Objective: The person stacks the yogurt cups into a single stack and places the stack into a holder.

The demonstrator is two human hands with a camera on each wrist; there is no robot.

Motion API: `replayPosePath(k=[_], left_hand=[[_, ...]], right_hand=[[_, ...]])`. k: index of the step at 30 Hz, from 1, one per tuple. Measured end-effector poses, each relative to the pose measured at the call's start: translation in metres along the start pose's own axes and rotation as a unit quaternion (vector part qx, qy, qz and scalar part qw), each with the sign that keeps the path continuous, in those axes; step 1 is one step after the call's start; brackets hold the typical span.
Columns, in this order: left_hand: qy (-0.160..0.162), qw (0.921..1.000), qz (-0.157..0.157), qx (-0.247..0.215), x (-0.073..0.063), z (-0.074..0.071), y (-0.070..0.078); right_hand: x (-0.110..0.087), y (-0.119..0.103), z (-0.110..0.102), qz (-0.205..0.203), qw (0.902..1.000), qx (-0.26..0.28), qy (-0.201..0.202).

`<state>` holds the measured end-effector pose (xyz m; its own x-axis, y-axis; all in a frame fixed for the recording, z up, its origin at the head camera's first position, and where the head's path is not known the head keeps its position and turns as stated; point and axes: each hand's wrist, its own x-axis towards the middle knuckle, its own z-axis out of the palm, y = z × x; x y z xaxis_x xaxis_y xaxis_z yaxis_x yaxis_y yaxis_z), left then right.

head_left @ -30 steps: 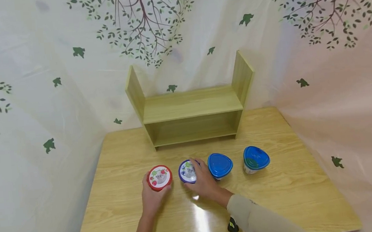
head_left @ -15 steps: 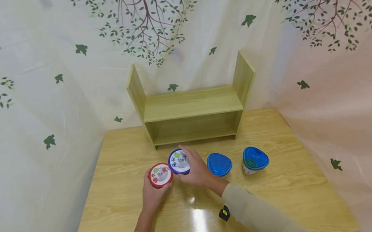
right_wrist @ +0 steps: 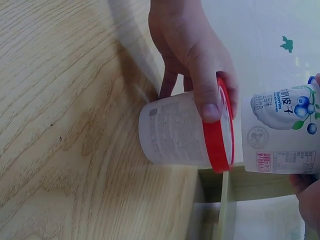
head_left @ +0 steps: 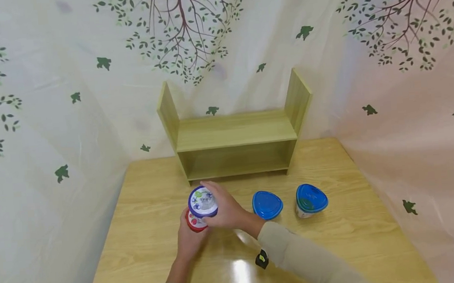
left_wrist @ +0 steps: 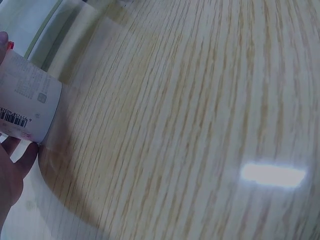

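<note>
My left hand (head_left: 189,241) grips a white round tub with a red lid (head_left: 195,223), which stands on the table. The right wrist view shows that tub's side (right_wrist: 175,131), with thumb and fingers around its lid end. My right hand (head_left: 229,210) holds a second tub, purple-lidded with blueberries printed on it (head_left: 202,201), raised over the red lid. In the head view it hides the upper part of that lid. Its base faces the red lid with a narrow gap in the right wrist view. A barcode shows on the red-lidded tub (left_wrist: 27,102) in the left wrist view.
Two tubs with blue rounded-triangular lids stand to the right, a nearer one (head_left: 267,205) and a farther one (head_left: 311,198). A two-tier wooden shelf (head_left: 236,129) stands at the back of the wooden table (head_left: 143,201). A leaf-printed curtain (head_left: 89,125) surrounds it.
My right hand has lifted the purple-lidded tub off the table and carried it left, over the red-lidded tub. The left hand keeps its grip, nearly in place.
</note>
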<state>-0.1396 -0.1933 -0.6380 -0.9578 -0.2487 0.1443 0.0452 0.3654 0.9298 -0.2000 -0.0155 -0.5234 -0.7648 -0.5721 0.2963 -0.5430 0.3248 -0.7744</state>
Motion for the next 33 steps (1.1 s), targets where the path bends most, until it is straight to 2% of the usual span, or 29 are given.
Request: replayPosePath(k=[3, 9, 20, 23, 26, 29, 33], left_hand=[[-0.003, 1.0000, 0.000, -0.010, 0.000, -0.001, 0.001], [-0.010, 0.9993, 0.026, -0.026, 0.000, 0.000, 0.001], [-0.003, 0.9995, 0.022, -0.024, 0.001, 0.000, -0.006], [0.001, 0.9996, 0.017, -0.023, 0.001, 0.000, -0.006], [-0.001, 0.9993, 0.008, -0.036, 0.001, 0.001, -0.003], [-0.003, 0.9989, -0.006, -0.046, 0.000, 0.002, -0.001], [-0.003, 0.9990, -0.026, -0.036, -0.001, 0.000, -0.001]], right_hand=[[0.004, 0.001, 0.007, -0.018, 0.9998, -0.009, -0.005], [0.006, 0.005, 0.016, -0.026, 0.9991, -0.027, -0.019], [0.011, 0.001, 0.020, 0.023, 0.9962, -0.040, -0.074], [0.007, -0.001, 0.014, 0.034, 0.9956, -0.043, -0.075], [-0.004, 0.000, 0.000, 0.048, 0.9968, -0.045, -0.045], [-0.025, 0.010, -0.020, 0.045, 0.9976, -0.050, 0.016], [-0.056, 0.030, -0.048, 0.033, 0.9890, -0.107, 0.096]])
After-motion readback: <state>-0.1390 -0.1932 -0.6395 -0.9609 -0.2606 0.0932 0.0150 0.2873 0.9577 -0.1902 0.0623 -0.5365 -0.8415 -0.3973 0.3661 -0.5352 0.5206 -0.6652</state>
